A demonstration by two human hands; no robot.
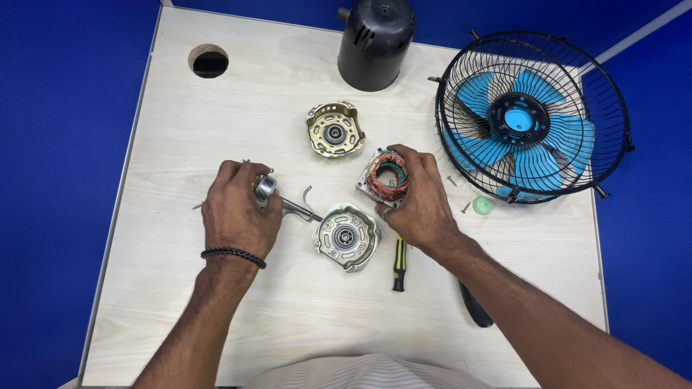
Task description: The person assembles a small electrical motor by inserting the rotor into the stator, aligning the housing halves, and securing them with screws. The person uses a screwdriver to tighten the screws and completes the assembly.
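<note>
While both hands rest low on the tabletop point(216, 317), the largest item, a caged fan point(532, 115) with blue blades, lies flat at the far right corner, well apart from the work. Next in size, a black motor cover point(375, 42) stands at the far edge, beyond both hands. Two brass-coloured end plates follow: one point(334, 130) lies bare between the cover and the hands, the other point(347, 235) lies between the hands, nearer the person. The right hand point(418, 202) holds the stator point(386, 177), fingers clamped round its frame, copper winding facing up; it sits just beyond and right of the near plate. The left hand point(238, 212) has its fingers closed on the rotor point(265, 189), whose shaft point(299, 210) runs roughly left to right, its free end pointing at the near plate and almost touching its rim. The stator thus lies up and to the right of the shaft tip, the right hand nearer to it. A screwdriver point(398, 266) lies below the right hand, its yellow-and-black handle toward the person. A small green cap point(482, 205) and loose screws point(453, 181) lie beside the fan.
</note>
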